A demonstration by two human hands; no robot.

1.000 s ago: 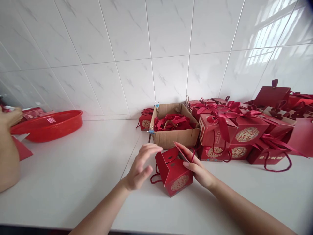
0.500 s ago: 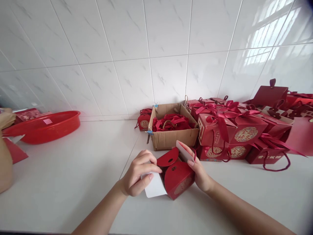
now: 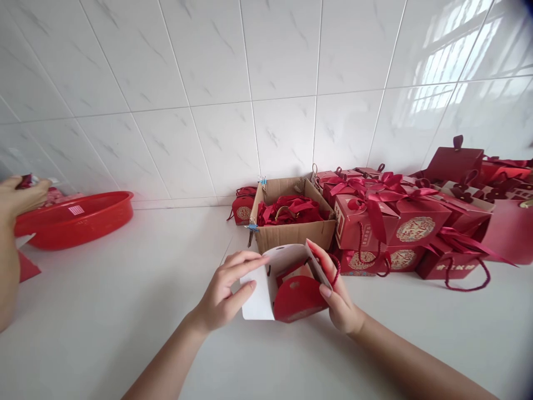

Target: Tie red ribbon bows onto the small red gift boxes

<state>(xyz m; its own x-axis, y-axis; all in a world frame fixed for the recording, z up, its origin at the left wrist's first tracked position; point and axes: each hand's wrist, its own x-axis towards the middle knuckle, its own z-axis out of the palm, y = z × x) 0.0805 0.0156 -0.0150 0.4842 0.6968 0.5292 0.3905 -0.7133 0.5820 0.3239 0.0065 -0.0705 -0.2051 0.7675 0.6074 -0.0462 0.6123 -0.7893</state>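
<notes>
A small red gift box [image 3: 296, 298] with a white inside and rounded flaps stands on the white counter [image 3: 125, 289] between my hands. My left hand [image 3: 227, 291] pinches its left flap, turned up so the white inner face shows. My right hand [image 3: 336, 289] grips the right flap and side of the same box. A red cord handle hangs by my right fingers.
A cardboard box [image 3: 291, 225] full of red ribbons stands behind. A pile of finished red gift boxes [image 3: 395, 222] with bows fills the right. A red plastic basin [image 3: 70, 219] sits far left, where another person's hand [image 3: 19, 194] holds something small.
The box's left flap has swung up, showing its white inside, with my left hand now pinching it. The other person's hand has come back over the basin.
</notes>
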